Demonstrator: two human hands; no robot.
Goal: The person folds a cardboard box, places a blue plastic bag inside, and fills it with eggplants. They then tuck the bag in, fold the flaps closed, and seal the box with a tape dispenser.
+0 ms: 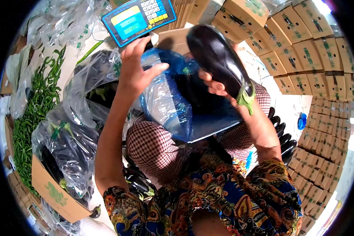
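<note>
Above the blue plastic liner (161, 106) between the checked knees (149, 147), the right hand (214, 83) holds an eggplant (216, 53), fingers curled round its narrower half, probably for a surer grip, while the left hand (134, 70), fingers spread wide, hangs at the liner's far left.

1. The scene is bright, and the floor (292, 103) at right washes out nearly white.
2. White glare burns at the upper right edge, above the stacked boxes (308, 55).
3. A pale shine runs along the dark eggplant (220, 55); the clear plastic bag (76, 153) glints in small highlights.
4. Inside the blue bag (183, 118), deep shadow swallows detail.
5. The right forearm (265, 131) is strongly lit, the left forearm (112, 126) duller.
6. The scale (147, 19) has a glowing screen with unreadably soft digits.
7. Wide-lens distortion curves the outer boxes; corners go black, fringed blue-violet.
</note>
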